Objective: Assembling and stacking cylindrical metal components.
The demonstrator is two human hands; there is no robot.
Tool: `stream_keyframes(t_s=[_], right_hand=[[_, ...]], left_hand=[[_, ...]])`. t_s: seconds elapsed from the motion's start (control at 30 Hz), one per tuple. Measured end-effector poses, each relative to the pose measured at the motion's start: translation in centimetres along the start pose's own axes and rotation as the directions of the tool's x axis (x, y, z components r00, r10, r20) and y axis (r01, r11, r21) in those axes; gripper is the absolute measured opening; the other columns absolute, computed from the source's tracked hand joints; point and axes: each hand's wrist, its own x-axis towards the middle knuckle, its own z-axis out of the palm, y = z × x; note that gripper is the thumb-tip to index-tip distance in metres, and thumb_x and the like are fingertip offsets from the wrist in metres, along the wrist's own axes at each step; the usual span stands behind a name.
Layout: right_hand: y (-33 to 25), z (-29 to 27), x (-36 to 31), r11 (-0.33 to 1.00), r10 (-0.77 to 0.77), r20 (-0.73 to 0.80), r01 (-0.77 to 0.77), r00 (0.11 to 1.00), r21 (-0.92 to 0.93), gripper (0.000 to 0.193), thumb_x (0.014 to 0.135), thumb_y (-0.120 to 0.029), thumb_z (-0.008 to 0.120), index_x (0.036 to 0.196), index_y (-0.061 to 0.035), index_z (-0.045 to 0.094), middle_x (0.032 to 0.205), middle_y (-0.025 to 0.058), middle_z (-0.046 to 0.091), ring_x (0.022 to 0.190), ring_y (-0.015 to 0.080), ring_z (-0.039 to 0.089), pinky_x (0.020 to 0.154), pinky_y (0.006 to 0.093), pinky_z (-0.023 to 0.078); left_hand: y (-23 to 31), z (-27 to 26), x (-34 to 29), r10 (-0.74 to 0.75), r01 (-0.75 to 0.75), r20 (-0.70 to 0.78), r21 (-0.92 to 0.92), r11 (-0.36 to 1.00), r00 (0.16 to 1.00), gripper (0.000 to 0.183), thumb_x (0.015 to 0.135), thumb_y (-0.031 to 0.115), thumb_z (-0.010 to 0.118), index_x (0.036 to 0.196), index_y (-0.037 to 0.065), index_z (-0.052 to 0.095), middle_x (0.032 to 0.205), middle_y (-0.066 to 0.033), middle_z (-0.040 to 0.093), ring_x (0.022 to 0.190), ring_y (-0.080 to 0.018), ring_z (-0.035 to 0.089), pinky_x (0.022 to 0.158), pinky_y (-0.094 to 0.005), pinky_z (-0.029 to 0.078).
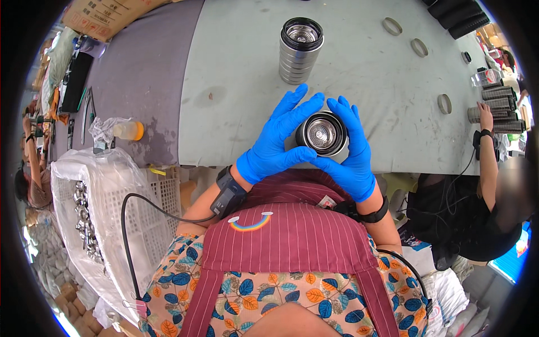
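A steel tumbler with a black rim stands near the table's front edge, and I look down into its opening, where a round perforated steel strainer shows. Around its left side curves my blue-gloved left hand, closed on it, with the thumb at the near side and the fingers reaching past the rim. My right hand, gloved the same way, is closed around the right side. Both thumbs meet in front. The tumbler's lower body is hidden. Farther back stands a second, ridged steel tumbler with a black collar, untouched.
Loose metal rings lie on the grey table at the right. Several ridged tumblers lie at the far right by a co-worker's hand. A yellow-capped bottle, tools and a cardboard box are left. A plastic-lined crate stands lower left.
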Motion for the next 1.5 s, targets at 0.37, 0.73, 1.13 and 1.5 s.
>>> stream_keyframes(t_s=[0.37,0.73,1.13,1.5], right_hand=[[0.2,0.3,-0.2,0.999,0.04,0.02,-0.04,0.999,-0.004,0.085,0.071,-0.025,0.082,0.143,-0.0083,0.039,0.144,0.0103,0.046,0.14,0.034,0.032,0.116,0.0517,0.015],[1.3,0.3,-1.0,0.964,0.104,0.041,-0.111,0.994,0.243,0.084,0.076,-0.029,0.077,0.145,-0.0036,0.036,0.144,0.0159,0.045,0.139,0.0323,0.035,0.117,0.0494,0.016],[2.6,-0.5,-0.4,0.995,0.012,0.159,0.004,0.987,-0.098,0.083,0.074,-0.036,0.076,0.143,-0.0082,0.041,0.144,0.0136,0.046,0.142,0.0413,0.025,0.115,0.0563,0.01],[-2.1,-3.3,0.0,0.958,-0.214,-0.011,0.207,0.977,-0.199,0.071,0.073,-0.03,0.077,0.134,-0.0053,0.05,0.125,0.0132,0.059,0.123,0.0335,0.051,0.114,0.0597,0.009]], left_hand=[[-0.9,0.3,-0.4,-0.004,0.003,-0.008,-0.05,0.999,1.0,0.08,0.081,0.046,0.07,0.145,0.01,0.039,0.15,-0.0082,0.039,0.145,-0.0329,0.019,0.118,-0.0471,0.011],[-1.1,0.6,-0.2,-0.026,0.026,0.007,-0.115,0.993,1.0,0.083,0.082,0.052,0.067,0.144,0.005,0.038,0.148,-0.013,0.04,0.145,-0.0335,0.021,0.118,-0.0479,0.011],[-3.5,1.1,0.2,0.081,-0.079,0.009,-0.142,0.987,0.997,0.074,0.079,0.048,0.072,0.137,0.011,0.043,0.147,-0.0161,0.041,0.143,-0.0377,0.022,0.117,-0.0505,0.01],[-1.1,1.4,-0.7,0.039,-0.044,-0.101,-0.046,0.998,0.994,0.1,0.067,0.058,0.078,0.144,0.01,0.036,0.148,-0.0141,0.038,0.14,-0.0361,0.028,0.116,-0.0474,0.019]])
